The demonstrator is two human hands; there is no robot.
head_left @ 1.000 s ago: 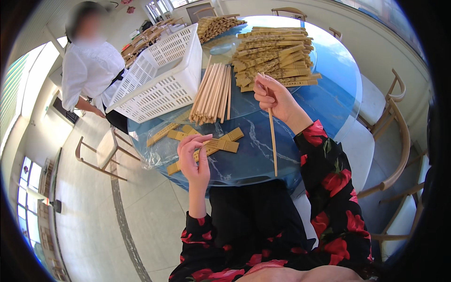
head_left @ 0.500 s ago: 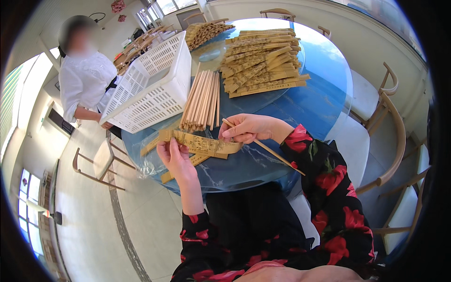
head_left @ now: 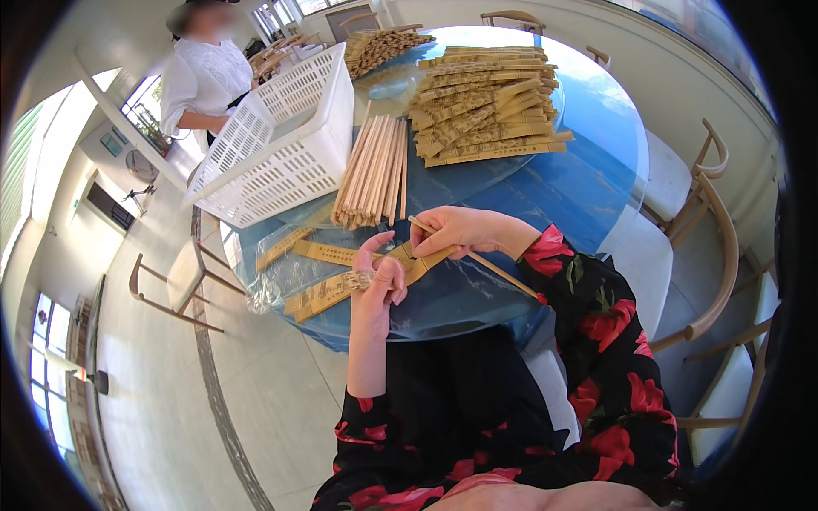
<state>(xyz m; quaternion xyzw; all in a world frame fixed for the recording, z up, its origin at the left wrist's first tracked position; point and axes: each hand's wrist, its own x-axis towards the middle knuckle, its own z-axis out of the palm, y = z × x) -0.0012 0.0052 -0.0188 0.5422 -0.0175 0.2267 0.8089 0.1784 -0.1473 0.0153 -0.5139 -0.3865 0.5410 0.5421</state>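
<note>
My right hand pinches a slim wooden chopstick, which slants down toward my right sleeve. Its fingers also grip a tan printed paper sleeve. Close beside it, my left hand curls its fingers around the other end of that paper sleeve, which bends between the two hands. How much of the strip lies inside the left fingers is hidden. Beneath and left of my hands, several flat paper sleeves rest on the blue table. A bundle of bare chopsticks lies just beyond my hands.
A large heap of paper sleeves covers the far middle of the round table. Behind the white slotted crate stands a person in a white top. More bundled sticks lie at the back. Wooden chairs surround the table.
My left hand has moved right, closer to my right hand, and its fingers have curled. The paper sleeve, stretched out before, is now bent between the hands. The view has shifted slightly.
</note>
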